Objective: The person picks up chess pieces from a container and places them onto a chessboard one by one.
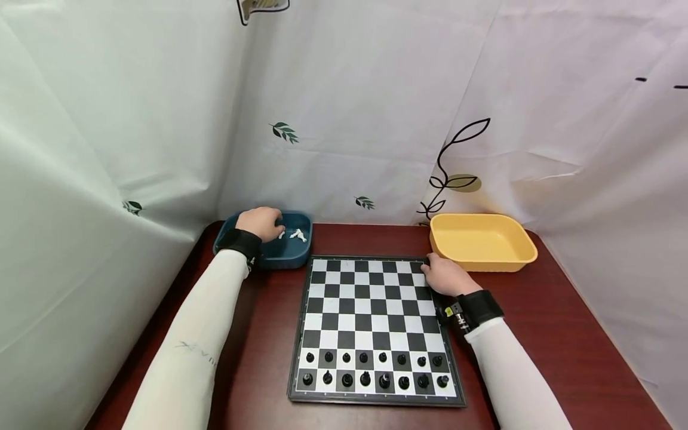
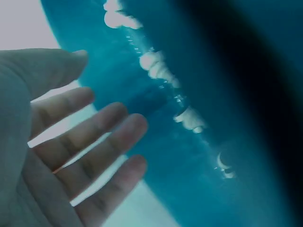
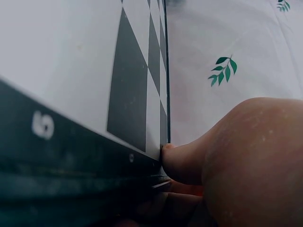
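Note:
My left hand is over the blue bin at the back left. In the left wrist view its fingers are spread and loosely extended, with nothing between them. Several white chess pieces lie inside the bin, apart from those fingers. A black-and-white chessboard lies flat on the table. My right hand grips its right edge near the far corner. The right wrist view shows the thumb against the board's rim, other fingers lower down and partly hidden. Black chess pieces stand upright in two rows on the near side.
A yellow bin stands at the back right, just beyond my right hand. The dark red table reaches back to a white curtain with leaf prints, which also hangs along both sides.

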The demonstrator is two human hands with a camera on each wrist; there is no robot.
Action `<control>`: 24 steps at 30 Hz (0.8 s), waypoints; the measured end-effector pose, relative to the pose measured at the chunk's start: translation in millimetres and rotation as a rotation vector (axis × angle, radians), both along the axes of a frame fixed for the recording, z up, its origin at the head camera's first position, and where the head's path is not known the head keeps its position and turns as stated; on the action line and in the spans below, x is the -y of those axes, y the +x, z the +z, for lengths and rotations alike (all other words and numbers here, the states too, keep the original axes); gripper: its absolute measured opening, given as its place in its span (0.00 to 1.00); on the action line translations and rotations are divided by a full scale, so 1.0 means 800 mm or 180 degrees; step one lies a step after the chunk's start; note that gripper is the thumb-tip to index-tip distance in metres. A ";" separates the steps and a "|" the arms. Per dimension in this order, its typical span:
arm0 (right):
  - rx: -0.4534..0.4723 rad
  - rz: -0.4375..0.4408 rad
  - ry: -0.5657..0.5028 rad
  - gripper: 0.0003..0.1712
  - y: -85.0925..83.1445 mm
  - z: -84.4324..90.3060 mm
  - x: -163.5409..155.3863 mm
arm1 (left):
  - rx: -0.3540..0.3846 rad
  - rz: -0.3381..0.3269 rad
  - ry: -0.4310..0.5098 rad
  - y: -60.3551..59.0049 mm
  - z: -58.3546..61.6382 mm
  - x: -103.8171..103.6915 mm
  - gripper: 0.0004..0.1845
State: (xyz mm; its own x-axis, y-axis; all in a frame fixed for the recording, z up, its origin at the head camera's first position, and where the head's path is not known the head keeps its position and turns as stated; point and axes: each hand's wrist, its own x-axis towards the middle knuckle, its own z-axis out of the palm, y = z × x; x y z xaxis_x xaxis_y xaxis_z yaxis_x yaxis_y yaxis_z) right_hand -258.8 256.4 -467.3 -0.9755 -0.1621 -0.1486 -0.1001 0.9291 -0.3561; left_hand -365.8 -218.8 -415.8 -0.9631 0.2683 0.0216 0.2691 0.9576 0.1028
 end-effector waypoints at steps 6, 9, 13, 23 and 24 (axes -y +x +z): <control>-0.0039 -0.0006 0.0012 0.32 0.001 -0.001 0.001 | -0.0099 0.0023 0.0177 -0.019 -0.028 0.014 0.18; -0.0065 0.0002 0.0009 0.32 0.002 -0.001 0.001 | -0.0086 0.0061 0.0226 -0.025 -0.029 0.015 0.16; -0.0057 -0.0003 -0.0008 0.33 0.004 0.000 0.000 | -0.0013 0.0095 0.0275 -0.029 -0.011 0.013 0.15; -0.0059 -0.0030 0.0044 0.31 0.000 -0.002 0.000 | -0.0109 0.0043 0.0382 -0.038 0.019 0.008 0.16; -0.0052 -0.0024 0.0044 0.31 0.000 -0.003 0.001 | -0.0121 0.0071 0.0394 -0.039 0.018 0.009 0.16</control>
